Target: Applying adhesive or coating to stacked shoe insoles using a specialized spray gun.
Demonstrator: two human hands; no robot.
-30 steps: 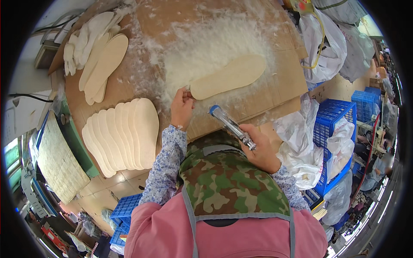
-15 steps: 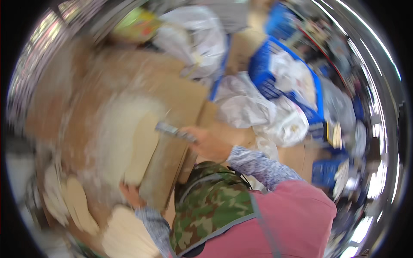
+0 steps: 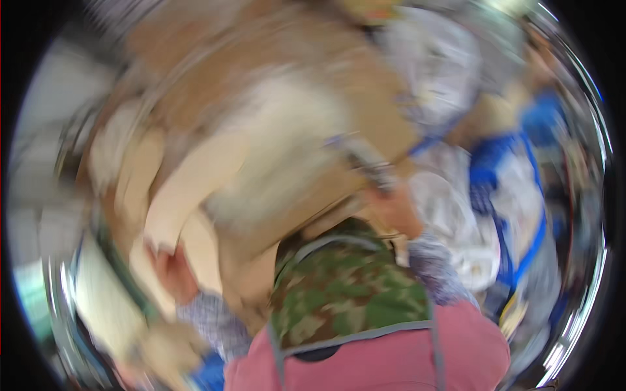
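Observation:
A flat beige sole-shaped piece point(image 3: 195, 177) is pinched at its near end by my left hand point(image 3: 173, 272). The piece stretches from there toward the middle of the board point(image 3: 355, 85). My right hand point(image 3: 398, 207) grips a slim grey hand tool point(image 3: 366, 161), too blurred to tell its kind. Its tip points up and left, apart from the beige piece. Other flat sole-shaped pieces point(image 3: 140, 173) lie at the board's left side, and a wider pale piece point(image 3: 203, 251) is beside my left hand.
A whitish patch point(image 3: 287, 117) covers the middle of the brown board. To the right are white plastic bags point(image 3: 450, 228) and a blue crate point(image 3: 533, 225) with bags in it. Another white bag point(image 3: 437, 65) stands at the far right of the board. Much is blurred.
My view has turned, shifting the board and bags rightward. My left hand has drawn the sole-shaped piece off the whitish patch, toward the other pieces. My right hand still grips the tool.

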